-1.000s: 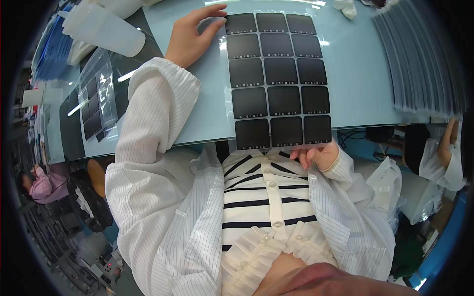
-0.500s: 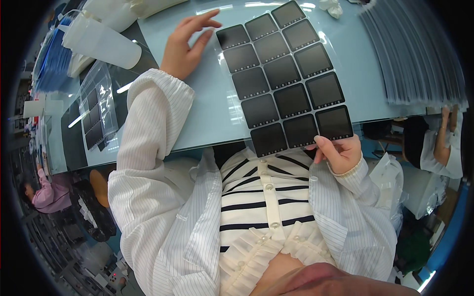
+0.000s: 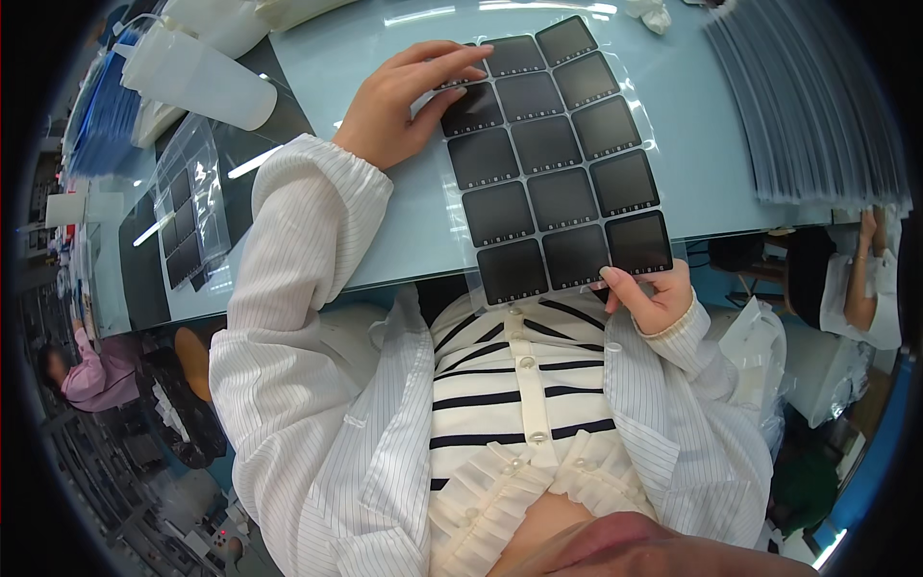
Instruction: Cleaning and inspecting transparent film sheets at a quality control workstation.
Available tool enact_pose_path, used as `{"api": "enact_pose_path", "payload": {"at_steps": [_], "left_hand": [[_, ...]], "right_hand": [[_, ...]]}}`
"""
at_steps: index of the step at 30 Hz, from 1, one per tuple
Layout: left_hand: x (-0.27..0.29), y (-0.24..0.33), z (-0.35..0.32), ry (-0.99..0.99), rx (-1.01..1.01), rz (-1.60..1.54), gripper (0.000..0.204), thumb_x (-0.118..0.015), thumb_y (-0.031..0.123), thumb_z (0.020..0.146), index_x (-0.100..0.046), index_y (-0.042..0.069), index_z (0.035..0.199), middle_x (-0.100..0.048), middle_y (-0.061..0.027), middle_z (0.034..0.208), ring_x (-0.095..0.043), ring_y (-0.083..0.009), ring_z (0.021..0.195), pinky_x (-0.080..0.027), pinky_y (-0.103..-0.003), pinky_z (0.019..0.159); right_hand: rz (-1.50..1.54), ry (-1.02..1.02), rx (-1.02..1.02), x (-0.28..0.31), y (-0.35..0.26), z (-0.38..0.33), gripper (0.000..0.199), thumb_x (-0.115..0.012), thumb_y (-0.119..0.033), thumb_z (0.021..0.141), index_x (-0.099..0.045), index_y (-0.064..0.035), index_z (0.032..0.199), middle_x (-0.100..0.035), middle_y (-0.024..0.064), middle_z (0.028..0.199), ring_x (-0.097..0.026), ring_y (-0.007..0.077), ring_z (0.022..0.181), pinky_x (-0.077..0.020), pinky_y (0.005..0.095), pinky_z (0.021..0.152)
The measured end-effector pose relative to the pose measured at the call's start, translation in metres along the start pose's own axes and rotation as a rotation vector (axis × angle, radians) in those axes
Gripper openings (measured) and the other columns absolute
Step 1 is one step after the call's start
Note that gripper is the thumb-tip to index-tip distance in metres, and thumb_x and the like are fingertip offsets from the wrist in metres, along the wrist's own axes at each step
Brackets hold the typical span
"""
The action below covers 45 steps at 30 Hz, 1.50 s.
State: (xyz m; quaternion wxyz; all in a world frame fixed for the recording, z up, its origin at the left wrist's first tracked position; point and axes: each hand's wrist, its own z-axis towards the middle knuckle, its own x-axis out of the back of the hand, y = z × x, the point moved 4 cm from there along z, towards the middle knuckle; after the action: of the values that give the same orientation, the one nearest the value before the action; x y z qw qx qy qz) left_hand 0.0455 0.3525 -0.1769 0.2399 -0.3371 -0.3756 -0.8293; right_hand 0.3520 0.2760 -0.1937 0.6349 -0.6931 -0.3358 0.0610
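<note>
On the pale blue table (image 3: 711, 125) a clear sheet of dark square tiles (image 3: 553, 159) lay tilted. Its eleven-o'clock corner was pressed under the left hand (image 3: 409, 101), fingers spread flat; its five-o'clock corner was pinched by the right hand (image 3: 649, 293), whose fingertips were hidden beneath.

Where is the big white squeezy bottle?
In the head view, the white squeeze bottle lies on its side at the table's far left corner, left of the left hand, above a clear bag of dark squares.

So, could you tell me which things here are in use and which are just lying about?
In use:
- clear sheet of dark squares
- left hand on its far corner
- right hand gripping its near corner

Lying about:
- squeeze bottle
- bagged squares
- stacked sheets
</note>
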Motion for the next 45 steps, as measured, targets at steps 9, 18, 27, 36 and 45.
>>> {"api": "enact_pose_path", "payload": {"at_steps": [9,18,27,36,45], "left_hand": [[0.008,0.002,0.005,0.212,-0.041,0.118,0.055,-0.063,-0.010,0.081,-0.058,0.016,0.129,-0.066,-0.0065,0.112,-0.059,-0.0271,0.109,-0.051,-0.035,0.092],[0.018,-0.010,-0.006,0.323,0.136,-0.050,0.049,-0.056,-0.013,0.082,-0.060,0.010,0.125,-0.068,-0.0086,0.105,-0.064,-0.0221,0.096,-0.051,-0.030,0.081],[0.019,-0.009,0.001,0.275,0.181,-0.109,0.048,-0.055,-0.013,0.084,-0.060,0.011,0.126,-0.068,-0.0088,0.102,-0.065,-0.0195,0.090,-0.052,-0.028,0.074],[0.015,-0.013,0.002,0.241,0.232,-0.152,0.047,-0.055,-0.011,0.086,-0.059,0.011,0.127,-0.068,-0.0095,0.102,-0.063,-0.0177,0.085,-0.053,-0.027,0.072],[0.014,-0.015,-0.001,0.221,0.263,-0.158,0.047,-0.054,-0.011,0.086,-0.060,0.011,0.127,-0.068,-0.0093,0.103,-0.063,-0.0177,0.086,-0.053,-0.027,0.073]], "right_hand": [[-0.062,0.036,0.037,0.016,-0.004,0.000,0.027,-0.062,-0.012,0.092,-0.067,0.0058,0.073,-0.068,0.0099,0.069,-0.061,0.0133,0.049,-0.0452,0.0221,0.048],[-0.080,0.837,0.356,0.149,-0.055,-0.024,0.014,-0.061,-0.013,0.094,-0.068,-0.0007,0.097,-0.061,0.0055,0.060,-0.051,0.0121,0.039,-0.0369,0.0209,0.041],[-0.339,1.212,0.410,0.367,-0.133,-0.092,0.017,-0.063,-0.018,0.094,-0.069,-0.0047,0.103,-0.044,-0.0013,0.057,-0.049,0.0100,0.053,-0.0388,0.0243,0.051],[0.269,0.989,0.163,0.560,-0.035,-0.082,0.026,-0.065,-0.015,0.091,-0.067,-0.0016,0.113,-0.070,0.0052,0.090,-0.064,0.0150,0.070,-0.0506,0.0259,0.063],[0.408,1.212,0.126,0.479,-0.066,-0.044,0.015,-0.067,-0.012,0.090,-0.069,0.0000,0.098,-0.068,0.0066,0.081,-0.061,0.0106,0.064,-0.0475,0.0219,0.057]]}}
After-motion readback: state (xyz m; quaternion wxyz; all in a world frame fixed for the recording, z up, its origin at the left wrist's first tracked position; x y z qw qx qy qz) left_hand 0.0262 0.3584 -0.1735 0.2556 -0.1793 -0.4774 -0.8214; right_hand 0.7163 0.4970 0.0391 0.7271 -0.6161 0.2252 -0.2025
